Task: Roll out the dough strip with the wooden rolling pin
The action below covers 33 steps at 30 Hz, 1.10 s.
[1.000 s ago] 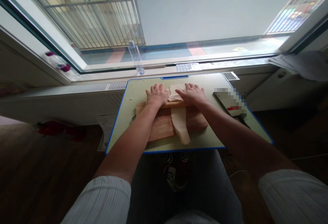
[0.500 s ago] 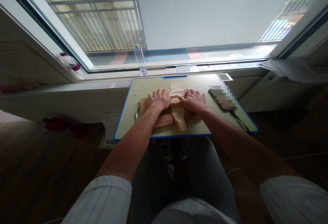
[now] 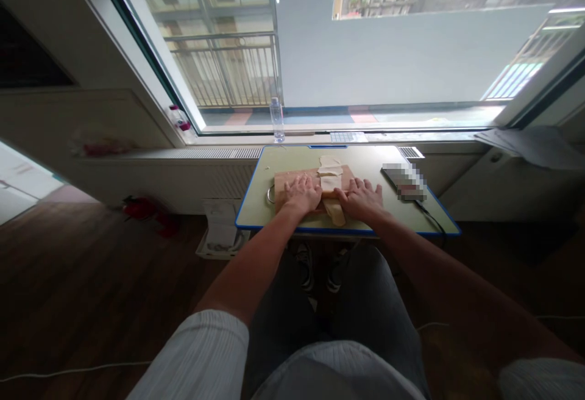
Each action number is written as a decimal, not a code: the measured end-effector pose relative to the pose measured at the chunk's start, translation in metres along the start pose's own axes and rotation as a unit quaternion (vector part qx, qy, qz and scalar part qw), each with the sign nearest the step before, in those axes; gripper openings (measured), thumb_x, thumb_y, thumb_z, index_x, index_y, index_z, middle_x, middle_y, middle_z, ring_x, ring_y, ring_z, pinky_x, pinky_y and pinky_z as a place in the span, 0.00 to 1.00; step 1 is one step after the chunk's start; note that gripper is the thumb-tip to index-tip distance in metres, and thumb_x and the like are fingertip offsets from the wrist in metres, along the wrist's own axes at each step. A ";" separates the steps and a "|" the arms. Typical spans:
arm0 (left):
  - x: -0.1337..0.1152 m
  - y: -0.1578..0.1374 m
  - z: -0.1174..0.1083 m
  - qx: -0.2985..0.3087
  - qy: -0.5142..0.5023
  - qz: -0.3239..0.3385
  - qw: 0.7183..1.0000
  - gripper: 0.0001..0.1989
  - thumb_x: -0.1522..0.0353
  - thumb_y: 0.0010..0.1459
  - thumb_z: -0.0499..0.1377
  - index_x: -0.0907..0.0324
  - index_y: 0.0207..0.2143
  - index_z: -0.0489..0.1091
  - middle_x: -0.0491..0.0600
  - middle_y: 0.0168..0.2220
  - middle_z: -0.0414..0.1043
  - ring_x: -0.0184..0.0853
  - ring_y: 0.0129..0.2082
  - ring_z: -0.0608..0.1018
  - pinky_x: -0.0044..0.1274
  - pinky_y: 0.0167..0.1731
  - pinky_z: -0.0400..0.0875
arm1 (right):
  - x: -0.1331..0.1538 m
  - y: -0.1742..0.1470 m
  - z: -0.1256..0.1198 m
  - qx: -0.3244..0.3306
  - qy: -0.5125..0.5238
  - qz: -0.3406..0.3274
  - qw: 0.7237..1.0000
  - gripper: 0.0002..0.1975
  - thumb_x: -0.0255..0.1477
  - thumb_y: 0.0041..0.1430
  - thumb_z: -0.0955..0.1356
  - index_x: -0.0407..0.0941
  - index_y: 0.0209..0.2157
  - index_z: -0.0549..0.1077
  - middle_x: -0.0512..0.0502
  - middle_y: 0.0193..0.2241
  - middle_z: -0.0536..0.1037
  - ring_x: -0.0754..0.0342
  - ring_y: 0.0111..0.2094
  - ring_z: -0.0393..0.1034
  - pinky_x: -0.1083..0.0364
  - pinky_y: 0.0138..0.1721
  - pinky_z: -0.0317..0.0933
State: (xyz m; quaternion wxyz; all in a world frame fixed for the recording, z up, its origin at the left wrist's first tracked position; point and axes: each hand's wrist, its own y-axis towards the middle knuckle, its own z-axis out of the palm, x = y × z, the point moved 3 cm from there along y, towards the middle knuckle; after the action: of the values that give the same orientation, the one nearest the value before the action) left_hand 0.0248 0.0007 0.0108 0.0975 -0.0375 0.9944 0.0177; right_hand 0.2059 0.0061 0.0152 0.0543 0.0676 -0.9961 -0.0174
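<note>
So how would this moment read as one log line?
left hand: flat on rolling pin | right hand: flat on pin | dough strip: under pin, on wooden board | table

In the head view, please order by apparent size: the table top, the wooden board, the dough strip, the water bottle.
1. table top
2. wooden board
3. dough strip and water bottle: they look alike, and the bottle stands farther away, so unranked.

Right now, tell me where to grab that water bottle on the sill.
Take the water bottle around its mid-body, coming from the table side. It stands upright, alone on the window sill, with glass close behind it, so only the near side is free.
</note>
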 end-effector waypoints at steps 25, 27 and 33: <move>0.006 0.140 -0.002 -0.068 -0.006 -0.038 0.997 0.26 0.60 0.72 0.44 0.54 0.65 0.68 0.57 0.70 0.69 0.48 0.68 0.70 0.50 0.70 0.59 | -0.008 0.153 0.010 0.028 0.090 0.029 0.995 0.46 0.59 0.71 0.54 0.41 0.76 0.57 0.32 0.76 0.59 0.32 0.74 0.53 0.29 0.72 0.45; 0.006 0.147 -0.003 -0.069 0.000 -0.044 0.997 0.25 0.60 0.73 0.45 0.55 0.64 0.69 0.58 0.68 0.70 0.49 0.66 0.71 0.50 0.70 0.59 | -0.008 0.161 0.010 0.030 0.096 0.033 0.994 0.46 0.59 0.72 0.54 0.41 0.76 0.57 0.31 0.75 0.60 0.32 0.74 0.53 0.28 0.72 0.44; 0.005 0.155 -0.003 -0.039 0.005 -0.042 0.998 0.25 0.59 0.73 0.45 0.56 0.64 0.69 0.59 0.69 0.69 0.50 0.67 0.70 0.49 0.69 0.60 | -0.008 0.167 0.010 0.023 0.101 0.026 0.994 0.44 0.58 0.72 0.56 0.40 0.74 0.61 0.29 0.74 0.62 0.32 0.72 0.56 0.29 0.72 0.45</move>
State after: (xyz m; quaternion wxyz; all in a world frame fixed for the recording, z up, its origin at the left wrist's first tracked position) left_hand 0.0072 0.1544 0.0166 0.0914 -0.0834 0.9909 0.0525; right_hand 0.1903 0.1727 0.0111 0.1532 0.0447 -0.9871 0.0137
